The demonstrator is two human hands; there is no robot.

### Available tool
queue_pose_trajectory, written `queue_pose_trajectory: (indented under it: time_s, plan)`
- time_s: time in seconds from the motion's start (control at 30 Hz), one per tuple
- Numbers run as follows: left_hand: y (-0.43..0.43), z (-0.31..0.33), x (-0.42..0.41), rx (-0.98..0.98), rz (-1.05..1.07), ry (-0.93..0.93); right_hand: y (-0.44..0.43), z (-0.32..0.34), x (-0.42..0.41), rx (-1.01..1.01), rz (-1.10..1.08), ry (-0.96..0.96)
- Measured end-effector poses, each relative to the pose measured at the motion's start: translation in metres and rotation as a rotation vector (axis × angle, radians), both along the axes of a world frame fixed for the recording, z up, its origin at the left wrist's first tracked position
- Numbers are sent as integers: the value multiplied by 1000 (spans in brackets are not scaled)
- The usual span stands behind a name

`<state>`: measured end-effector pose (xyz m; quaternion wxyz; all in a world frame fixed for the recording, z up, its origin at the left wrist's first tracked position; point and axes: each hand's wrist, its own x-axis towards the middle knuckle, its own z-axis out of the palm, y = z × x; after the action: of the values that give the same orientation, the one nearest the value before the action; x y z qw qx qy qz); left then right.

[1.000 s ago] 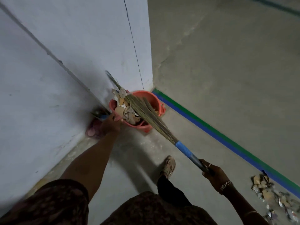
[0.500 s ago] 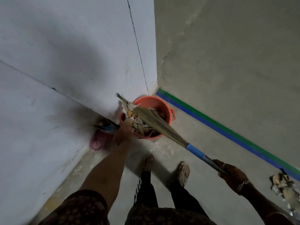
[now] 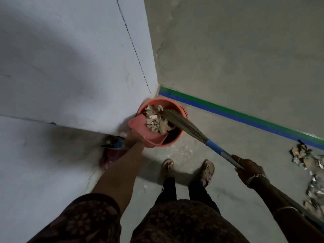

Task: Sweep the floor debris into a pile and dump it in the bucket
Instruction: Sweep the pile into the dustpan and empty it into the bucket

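Concrete grey floor lies open from twelve round to three o'clock of the person's sandalled feet, the one broad stretch with room to move. A white painted wall shuts off seven to eleven o'clock. Its corner edge comes down at about twelve, and the orange round plastic bucket stands on the floor tight against that corner. A green-and-blue tape stripe runs along the floor from beside the bucket's far rim toward two o'clock.

The left hand grips the back end of a salmon-pink plastic dustpan, tilted over the bucket's nine o'clock side; its fingers are mostly hidden under the pan. Torn paper and cardboard debris lies on the pan and in the bucket's mouth. The right hand, at three o'clock of the feet, is clenched round the metal shaft of a grass-bristle broom with a blue-wrapped handle. The bristles rest on the debris over the bucket.

At ten o'clock, between wall and left forearm, a blurred dark blue object and a pink thing lie at the wall's foot; what they are cannot be told. A loose pile of paper scraps lies farther out at three o'clock, just on the near side of the stripe.
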<state>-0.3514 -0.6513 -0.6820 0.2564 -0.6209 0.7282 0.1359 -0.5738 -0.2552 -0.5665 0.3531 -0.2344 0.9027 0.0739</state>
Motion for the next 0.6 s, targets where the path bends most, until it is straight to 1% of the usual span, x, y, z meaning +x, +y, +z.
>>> queue_pose_trajectory:
  time_s: [0.07, 0.13, 0.2, 0.3, 0.43, 0.6]
  plan:
    - [-5, 9, 0, 60, 9, -44, -6, 12, 9, -21, -100, -29]
    - [-11, 12, 2, 23, -4, -61, -1, 17, 15, -10, -142, 10]
    - [-11, 18, 3, -15, 11, -27, 8, 23, 22, -32, -203, 34]
    - [-14, 18, 3, 15, 92, 34, 24, 28, 30, -79, -246, 33]
    - [-13, 25, 0, 6, 99, 93, 34, 35, 39, -106, -202, 37]
    - [-8, 42, -5, 16, 114, 72, 28, 49, 43, 47, -23, 132]
